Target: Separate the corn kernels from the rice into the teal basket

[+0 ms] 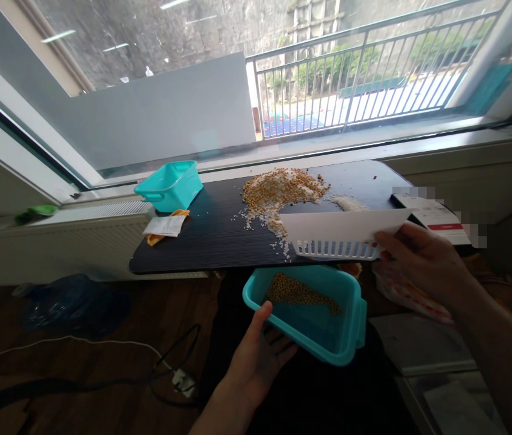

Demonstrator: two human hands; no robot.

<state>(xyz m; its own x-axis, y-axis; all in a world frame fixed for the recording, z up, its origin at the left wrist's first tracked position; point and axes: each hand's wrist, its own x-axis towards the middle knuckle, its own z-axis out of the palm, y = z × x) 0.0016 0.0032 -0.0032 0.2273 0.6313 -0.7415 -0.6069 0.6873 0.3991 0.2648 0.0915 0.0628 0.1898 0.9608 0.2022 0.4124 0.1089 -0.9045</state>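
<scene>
My left hand [260,353] is closed on the near edge of a turquoise plastic basin [313,329], thumb at the rim and fingers underneath. Tan round beans [301,293] lie in the basin, which I hold just below the front edge of a dark tabletop [220,232]. My right hand [423,257] grips the right end of a white sheet with a row of slots [340,229] along its lower edge. The sheet stands over the tabletop, its left end beside scattered white grains. Behind it is a mixed heap of beans and rice-like grains [281,190], and to the right a small rice pile [351,204].
A second turquoise bin [183,190] stands at the table's left end, near a white packet on an orange cloth [165,226]. A white box [441,220] is at the right. Below left are a blue water bottle [77,308] and a power cord [120,343].
</scene>
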